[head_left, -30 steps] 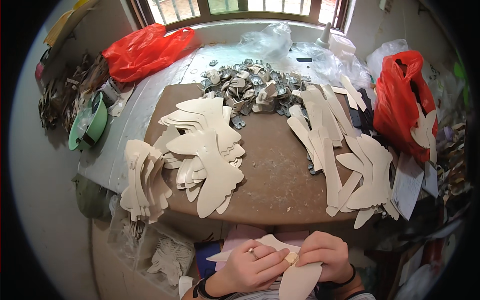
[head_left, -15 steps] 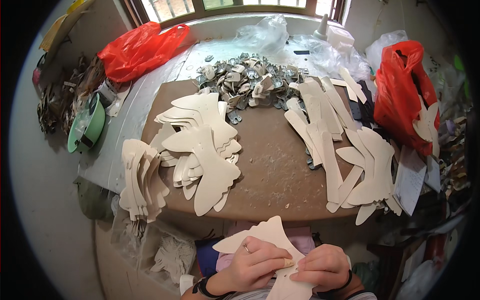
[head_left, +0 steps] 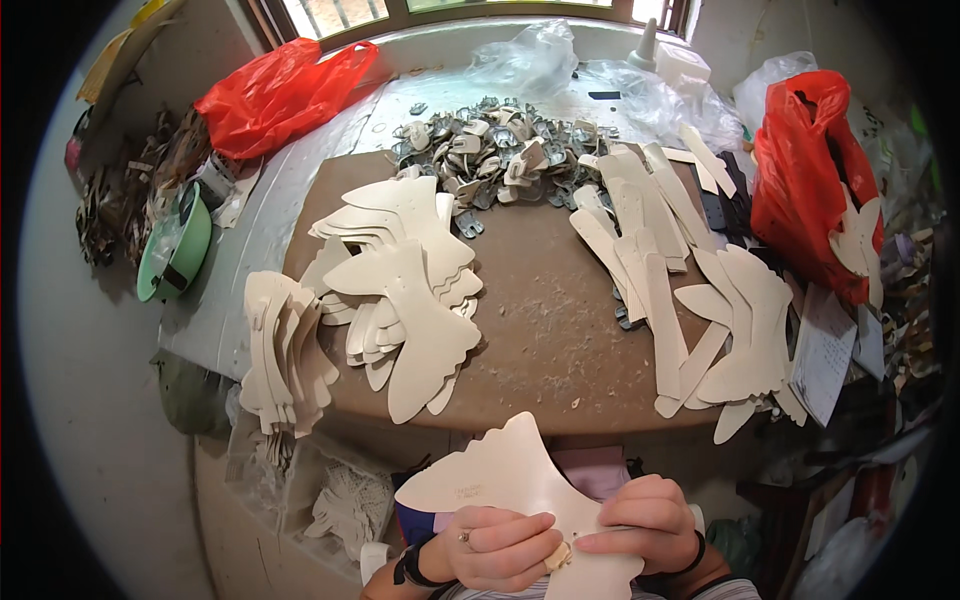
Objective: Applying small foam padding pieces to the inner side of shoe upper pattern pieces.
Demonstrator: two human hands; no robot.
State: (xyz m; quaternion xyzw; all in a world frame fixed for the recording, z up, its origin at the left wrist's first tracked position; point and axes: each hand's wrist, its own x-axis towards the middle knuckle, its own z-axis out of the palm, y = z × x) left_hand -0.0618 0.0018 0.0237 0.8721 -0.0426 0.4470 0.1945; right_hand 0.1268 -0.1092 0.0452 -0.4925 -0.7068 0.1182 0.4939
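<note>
Just off the near edge of the brown mat (head_left: 560, 340) is a cream cut-out (head_left: 500, 460) — the left hand (head_left: 505, 548) grasps it, fingers at a small yellowish bit (head_left: 558, 557); the right hand (head_left: 645, 525) grips its side. Metal clips (head_left: 500, 150) heap at the mat's far edge.

Both hands hold a pale cream, scallop-edged cutout (head_left: 515, 475) below the near edge of the desk (head_left: 232, 310), the left hand (head_left: 502, 550) on its lower left part and the right hand (head_left: 645, 525) on its right side. A small yellowish bit (head_left: 559, 556) shows by the left hand's fingers, against the cutout. On the desk's brown mat (head_left: 540, 320), stacked cream cutouts (head_left: 425, 345) lie to the left and long cream strips (head_left: 664, 330) to the right, with a heap of metal clips (head_left: 490, 155) beyond. A red bag (head_left: 800, 190) stands at the far right; a green bowl (head_left: 190, 250) tilts at the left.
</note>
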